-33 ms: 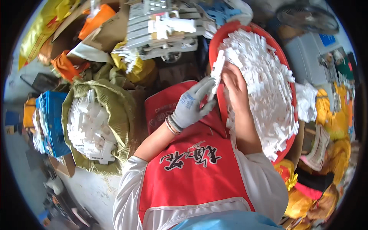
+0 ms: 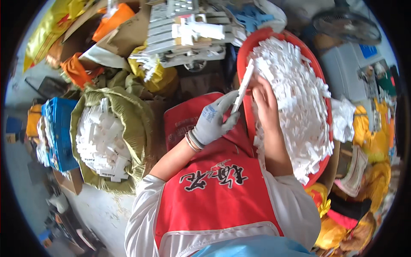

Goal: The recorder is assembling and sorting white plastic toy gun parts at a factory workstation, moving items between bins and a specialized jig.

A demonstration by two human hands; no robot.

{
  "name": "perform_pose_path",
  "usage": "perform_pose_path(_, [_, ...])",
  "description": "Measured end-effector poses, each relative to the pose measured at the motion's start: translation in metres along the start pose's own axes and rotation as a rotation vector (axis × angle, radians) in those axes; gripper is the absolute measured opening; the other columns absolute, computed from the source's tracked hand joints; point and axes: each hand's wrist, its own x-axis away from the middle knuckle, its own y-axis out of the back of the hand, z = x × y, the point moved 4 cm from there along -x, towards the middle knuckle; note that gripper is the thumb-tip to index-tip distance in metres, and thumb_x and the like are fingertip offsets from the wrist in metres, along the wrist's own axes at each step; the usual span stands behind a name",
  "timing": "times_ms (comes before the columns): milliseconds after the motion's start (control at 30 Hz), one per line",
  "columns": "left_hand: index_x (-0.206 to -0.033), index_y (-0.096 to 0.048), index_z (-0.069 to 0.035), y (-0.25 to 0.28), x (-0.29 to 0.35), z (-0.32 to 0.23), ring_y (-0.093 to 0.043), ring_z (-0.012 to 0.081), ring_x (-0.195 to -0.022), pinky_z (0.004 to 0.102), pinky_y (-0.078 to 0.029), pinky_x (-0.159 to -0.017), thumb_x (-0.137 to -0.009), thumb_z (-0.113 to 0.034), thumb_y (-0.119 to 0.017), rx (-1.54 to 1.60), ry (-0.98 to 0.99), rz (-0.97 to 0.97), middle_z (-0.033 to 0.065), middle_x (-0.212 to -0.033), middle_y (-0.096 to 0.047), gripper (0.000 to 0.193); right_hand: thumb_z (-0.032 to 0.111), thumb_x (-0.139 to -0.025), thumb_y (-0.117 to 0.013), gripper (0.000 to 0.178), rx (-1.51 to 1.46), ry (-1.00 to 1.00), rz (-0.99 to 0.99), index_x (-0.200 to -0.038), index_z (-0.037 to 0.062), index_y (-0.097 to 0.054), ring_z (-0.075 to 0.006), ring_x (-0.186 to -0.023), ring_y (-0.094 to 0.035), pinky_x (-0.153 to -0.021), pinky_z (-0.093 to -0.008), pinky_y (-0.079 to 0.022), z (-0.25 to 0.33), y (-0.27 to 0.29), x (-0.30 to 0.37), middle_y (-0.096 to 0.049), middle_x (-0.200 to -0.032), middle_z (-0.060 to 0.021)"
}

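Observation:
My left hand (image 2: 212, 121), in a grey glove, grips the lower end of a narrow white plastic strip (image 2: 244, 85) between thumb and fingers. The strip stands tilted, its upper end pointing away from me over the rim of a red tub (image 2: 244, 47). Bare and bent, the fingers of my right hand (image 2: 266, 103) are curled close beside the strip; what they hold, if anything, is hidden. Beneath and beyond that hand, small white plastic pieces (image 2: 295, 98) fill the tub in a heap.
To the left stands an olive woven sack (image 2: 143, 124) with white plastic parts (image 2: 102, 143) inside. A blue crate (image 2: 64, 135) is beyond it. Grey slatted panels (image 2: 184, 40) are stacked ahead. A black fan (image 2: 349, 25) and yellow bags (image 2: 374, 132) are at the right.
The white strip has turned and now shows a narrower side. My right fingers have shifted slightly beside it. The whole view has moved a little.

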Motion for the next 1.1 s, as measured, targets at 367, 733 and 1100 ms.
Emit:
perform_pose_path(367, [-0.132, -0.051, 0.001, 0.038, -0.022, 0.011, -0.063, 0.0092, -0.087, 0.0255, -0.053, -0.076, -0.094, -0.019, -0.061, 0.110, 0.028, -0.154, 0.0064, -0.106, -0.066, 0.044, 0.010, -0.079, -0.074, 0.068, 0.664, 0.481, 0.084, -0.137, -0.0013, -0.042, -0.0387, -0.116, -0.054, -0.096, -0.0424, -0.045, 0.004, -0.005, 0.009, -0.052, -0.127, -0.0228])
perform_pose_path(733, [-0.117, -0.062, -0.001, 0.142, -0.080, 0.002, -0.065, 0.0275, -0.099, 0.0352, -0.050, -0.086, -0.085, -0.010, -0.065, -0.552, -0.109, -0.335, 0.0142, -0.111, -0.067, 0.033, 0.010, -0.092, -0.058, 0.050, 0.120, 0.145, 0.086, -0.138, -0.0008, -0.042, -0.0137, -0.089, -0.055, -0.084, -0.0300, -0.047, -0.014, 0.010, -0.010, -0.057, -0.115, -0.0076])
perform_pose_path(1100, [-0.120, -0.059, -0.005, 0.180, -0.124, 0.064, -0.062, 0.0360, -0.100, 0.0390, -0.050, -0.085, -0.079, -0.010, -0.069, -0.489, 0.064, -0.035, 0.0174, -0.108, -0.065, 0.042, 0.022, -0.099, -0.044, 0.045, -0.234, 0.131, 0.155, -0.134, -0.0055, -0.043, -0.0208, -0.104, -0.054, -0.090, -0.0348, -0.043, 0.027, 0.041, -0.067, -0.054, -0.124, -0.0144])
